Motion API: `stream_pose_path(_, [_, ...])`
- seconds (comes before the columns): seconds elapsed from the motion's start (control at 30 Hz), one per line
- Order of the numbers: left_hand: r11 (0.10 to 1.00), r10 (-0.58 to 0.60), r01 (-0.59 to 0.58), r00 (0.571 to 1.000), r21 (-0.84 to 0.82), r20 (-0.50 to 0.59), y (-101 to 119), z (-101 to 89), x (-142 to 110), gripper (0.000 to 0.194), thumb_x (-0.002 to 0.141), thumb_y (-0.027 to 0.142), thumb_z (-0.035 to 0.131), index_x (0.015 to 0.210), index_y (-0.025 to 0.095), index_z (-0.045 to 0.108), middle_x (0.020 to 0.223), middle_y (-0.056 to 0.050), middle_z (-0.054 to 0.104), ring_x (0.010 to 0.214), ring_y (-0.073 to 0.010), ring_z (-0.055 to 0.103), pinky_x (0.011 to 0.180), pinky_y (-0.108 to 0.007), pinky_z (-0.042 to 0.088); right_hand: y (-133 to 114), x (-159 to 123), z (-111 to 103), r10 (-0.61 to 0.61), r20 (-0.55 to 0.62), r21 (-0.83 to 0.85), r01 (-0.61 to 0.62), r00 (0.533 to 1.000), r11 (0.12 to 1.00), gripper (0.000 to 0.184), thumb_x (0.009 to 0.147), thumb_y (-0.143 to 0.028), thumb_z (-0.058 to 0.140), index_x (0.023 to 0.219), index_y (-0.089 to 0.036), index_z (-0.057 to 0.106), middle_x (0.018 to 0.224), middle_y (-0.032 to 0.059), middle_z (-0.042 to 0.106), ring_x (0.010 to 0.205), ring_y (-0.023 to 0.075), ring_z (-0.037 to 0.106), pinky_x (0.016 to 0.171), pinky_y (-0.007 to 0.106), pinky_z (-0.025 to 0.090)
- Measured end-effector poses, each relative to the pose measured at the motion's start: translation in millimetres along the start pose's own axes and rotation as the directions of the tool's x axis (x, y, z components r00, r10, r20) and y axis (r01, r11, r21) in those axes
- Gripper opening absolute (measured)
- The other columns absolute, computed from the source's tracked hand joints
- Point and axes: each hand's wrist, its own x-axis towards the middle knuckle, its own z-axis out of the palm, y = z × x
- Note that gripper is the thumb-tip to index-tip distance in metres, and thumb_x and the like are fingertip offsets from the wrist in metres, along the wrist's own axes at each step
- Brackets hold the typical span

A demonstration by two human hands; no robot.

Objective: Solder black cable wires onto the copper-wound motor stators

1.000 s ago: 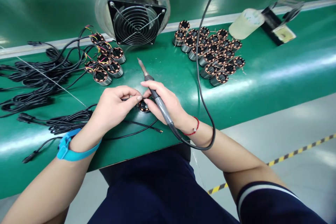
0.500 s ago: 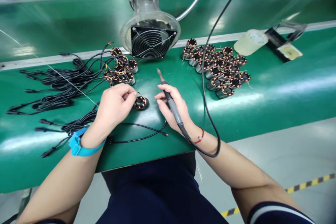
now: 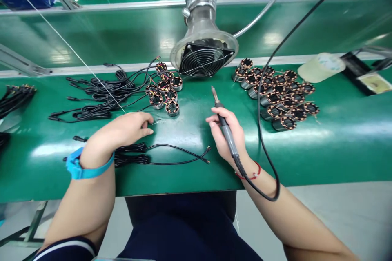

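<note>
A soldering iron (image 3: 227, 131) (grey grip, narrow metal tip) angles up from the right hand (image 3: 236, 135).

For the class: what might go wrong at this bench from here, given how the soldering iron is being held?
If hot, the tip of the soldering iron in the right hand might melt the black cable on the green mat. Its cord loops past the copper-wound stators, so a sudden move might snag and topple them.
</note>
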Motion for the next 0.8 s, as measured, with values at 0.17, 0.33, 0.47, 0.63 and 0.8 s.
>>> stream_pose_path(0.17, [0.986, 0.124, -0.115, 0.990, 0.124, -0.069, 5, 5.9, 10, 0.024, 0.088, 0.029, 0.043, 0.077, 0.020, 0.063, 0.082, -0.003, 0.065, 0.077, -0.0187, 0.057, 0.067, -0.027, 0.039, 1, 2, -2, -0.044, -0.029, -0.028, 0.043, 0.999, 0.999, 0.029, 0.090, -0.016, 0.053, 0.118, -0.025, 0.057, 0.089, -0.0013, 0.068, 0.081, 0.0125, 0.067, 0.080, 0.029, 0.053])
stream_pose_path(0.33, [0.948, 0.235, -0.279, 0.937, -0.152, -0.259, 24, 9.0, 7, 0.031, 0.093, 0.044, 0.044, 0.090, 0.021, 0.065, 0.090, -0.001, 0.069, 0.083, -0.0180, 0.060, 0.078, -0.027, 0.043, -5, 2, -22, -0.166, 0.080, -0.189, 0.179, 0.983, 0.966, 0.027, 0.095, -0.022, 0.050, 0.122, -0.023, 0.055, 0.090, -0.0001, 0.072, 0.079, 0.0123, 0.069, 0.079, 0.028, 0.052])
stream_pose_path(0.47, [0.906, 0.404, -0.407, 0.913, -0.117, -0.047, 51, 37.9, 12, 0.033, 0.095, 0.042, 0.038, 0.086, 0.021, 0.062, 0.086, -0.002, 0.067, 0.078, -0.0189, 0.060, 0.073, -0.029, 0.040, -21, -3, -55, -0.042, 0.286, -0.518, 0.192, 0.957, 0.833, 0.027, 0.096, -0.015, 0.043, 0.121, -0.021, 0.054, 0.083, -0.0007, 0.072, 0.078, 0.0150, 0.066, 0.074, 0.029, 0.047])
stream_pose_path(0.63, [0.912, 0.411, -0.408, 0.903, -0.053, 0.122, 66, 56.8, 19, 0.030, 0.095, 0.033, 0.033, 0.075, 0.020, 0.052, 0.077, -0.003, 0.061, 0.070, -0.0180, 0.054, 0.067, -0.030, 0.035, -27, -10, -97, 0.245, 0.226, -0.899, 0.105, 0.943, 0.425, 0.030, 0.095, -0.015, 0.042, 0.122, -0.016, 0.054, 0.096, 0.0110, 0.067, 0.086, 0.0249, 0.060, 0.075, 0.035, 0.044])
stream_pose_path(0.8, [0.898, 0.430, -0.402, 0.887, -0.179, 0.167, 67, 49.4, 15, 0.031, 0.092, 0.033, 0.038, 0.066, 0.020, 0.047, 0.064, 0.001, 0.051, 0.061, -0.0144, 0.045, 0.060, -0.028, 0.029, 6, 1, -122, 0.189, 0.147, -0.967, 0.102, 0.971, 0.233, 0.032, 0.094, -0.013, 0.038, 0.121, -0.015, 0.055, 0.106, 0.0146, 0.064, 0.107, 0.0302, 0.052, 0.084, 0.039, 0.041])
